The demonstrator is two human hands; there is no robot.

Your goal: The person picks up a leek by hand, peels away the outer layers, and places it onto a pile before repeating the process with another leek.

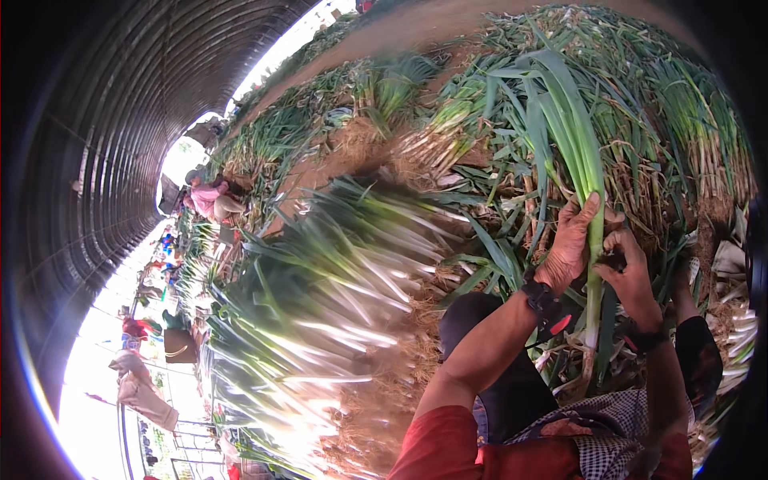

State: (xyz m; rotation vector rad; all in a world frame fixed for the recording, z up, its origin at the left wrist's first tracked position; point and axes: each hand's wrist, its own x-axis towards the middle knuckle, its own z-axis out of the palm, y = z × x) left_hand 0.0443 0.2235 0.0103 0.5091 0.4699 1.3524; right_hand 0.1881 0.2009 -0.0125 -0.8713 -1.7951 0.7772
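Observation:
I hold one long green onion stalk upright in front of me, its leaves fanning up and its white root end hanging down near my lap. My left hand wraps around the stalk from the left, thumb up along it. My right hand pinches the same stalk from the right, a little lower. A dark band with a red tag sits on my left wrist. My sleeves are red.
Heaps of harvested green onions with white stems and roots lie all around, blurred at the left. More piles rise behind my hands. A person in pink crouches far off under the dark arched tunnel roof.

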